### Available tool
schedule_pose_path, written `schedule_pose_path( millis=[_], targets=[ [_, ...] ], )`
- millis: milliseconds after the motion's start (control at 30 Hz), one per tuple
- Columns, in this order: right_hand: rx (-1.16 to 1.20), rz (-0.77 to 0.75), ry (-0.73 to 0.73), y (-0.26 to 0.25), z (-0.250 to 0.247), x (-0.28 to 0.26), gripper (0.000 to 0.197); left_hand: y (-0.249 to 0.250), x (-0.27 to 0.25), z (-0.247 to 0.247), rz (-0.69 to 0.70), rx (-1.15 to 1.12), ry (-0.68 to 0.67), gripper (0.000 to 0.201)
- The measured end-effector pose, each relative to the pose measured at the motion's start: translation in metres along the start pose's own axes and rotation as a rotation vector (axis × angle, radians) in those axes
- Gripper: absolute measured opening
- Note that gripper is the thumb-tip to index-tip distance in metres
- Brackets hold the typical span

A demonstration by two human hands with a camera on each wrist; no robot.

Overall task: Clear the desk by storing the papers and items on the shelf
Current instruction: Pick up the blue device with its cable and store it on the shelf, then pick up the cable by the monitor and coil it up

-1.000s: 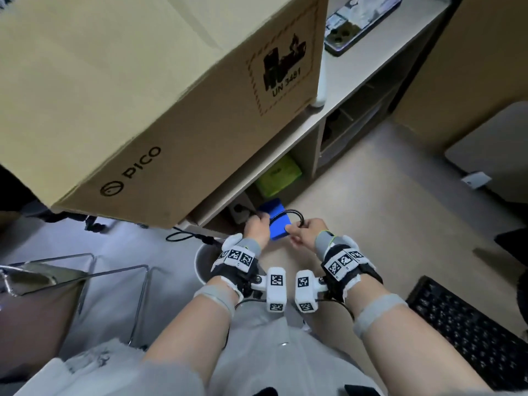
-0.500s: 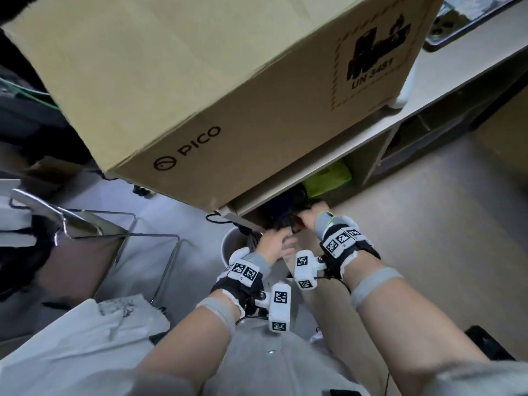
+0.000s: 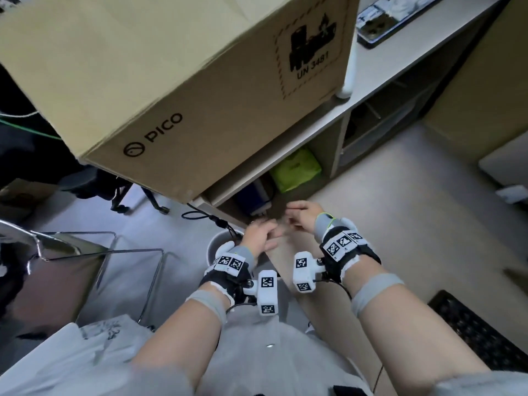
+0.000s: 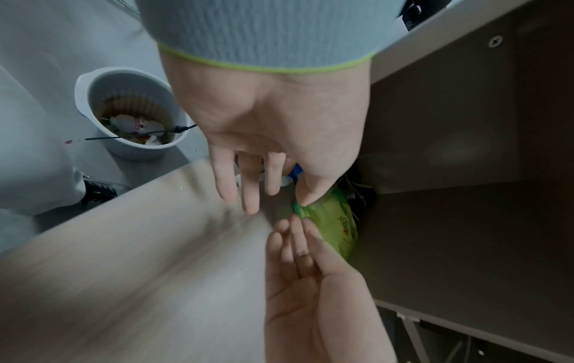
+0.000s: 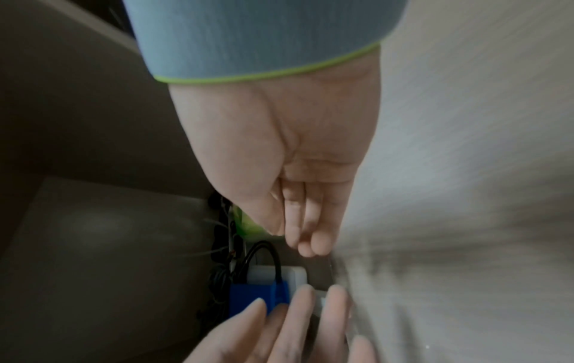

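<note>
While the left hand (image 3: pixel 258 235) and right hand (image 3: pixel 303 215) are held spread and empty at frame centre, one blue box (image 3: pixel 253 195) and one green packet (image 3: pixel 295 168) are seen inside the shelf (image 3: pixel 337 150) opening.

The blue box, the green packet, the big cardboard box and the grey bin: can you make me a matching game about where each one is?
Things:
1. flat blue box with a black cable
2. lime-green plastic packet
3. big brown cardboard box
4. round grey waste bin

Places:
A. on the floor
B. on top of the desk
C. shelf, left part
D. shelf, further right

Pairs: 1-C, 2-D, 3-B, 4-A
</note>
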State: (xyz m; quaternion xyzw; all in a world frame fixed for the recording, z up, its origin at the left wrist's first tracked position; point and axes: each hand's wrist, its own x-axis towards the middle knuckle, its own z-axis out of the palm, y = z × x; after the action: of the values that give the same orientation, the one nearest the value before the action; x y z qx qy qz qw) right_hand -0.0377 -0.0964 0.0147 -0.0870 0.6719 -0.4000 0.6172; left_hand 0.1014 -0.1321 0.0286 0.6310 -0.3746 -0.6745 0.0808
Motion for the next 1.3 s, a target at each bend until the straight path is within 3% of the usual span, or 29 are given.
schedule_pose_path(
  millis=[100,333,467,567,667,933,1200,1300],
  targets=[
    [0.134,0.019,0.037,0.012,-0.024,-0.034,0.024,0.002,-0.016,0.021,0.035,0.052,-0.035,0.036],
    [0.376,-0.054,0.181,0.059,-0.085,-0.122,0.036,-0.019,-0.060,0.080,0.098,0.182,-0.197,0.035],
    [0.488,-0.057,0.339,0.108,-0.128,-0.186,0.038,-0.044,-0.090,0.138,0.133,0.306,-0.377,0.029],
    [0.626,-0.079,0.568,0.156,-0.167,-0.242,0.035,-0.073,-0.130,0.198,0.105,0.459,-0.590,0.026],
    [0.719,-0.097,0.657,0.175,-0.179,-0.268,0.026,-0.086,-0.148,0.224,0.112,0.494,-0.666,0.021],
    [0.915,-0.033,0.952,0.262,-0.200,-0.362,0.031,-0.162,-0.207,0.294,0.059,0.701,-0.878,0.015],
    [1.042,-0.014,1.134,0.315,-0.255,-0.412,0.028,-0.204,-0.252,0.354,0.101,0.773,-0.933,0.015],
    [1.050,0.011,1.189,0.362,-0.310,-0.440,0.028,-0.242,-0.281,0.400,0.117,0.761,-0.919,0.013]
  ],
)
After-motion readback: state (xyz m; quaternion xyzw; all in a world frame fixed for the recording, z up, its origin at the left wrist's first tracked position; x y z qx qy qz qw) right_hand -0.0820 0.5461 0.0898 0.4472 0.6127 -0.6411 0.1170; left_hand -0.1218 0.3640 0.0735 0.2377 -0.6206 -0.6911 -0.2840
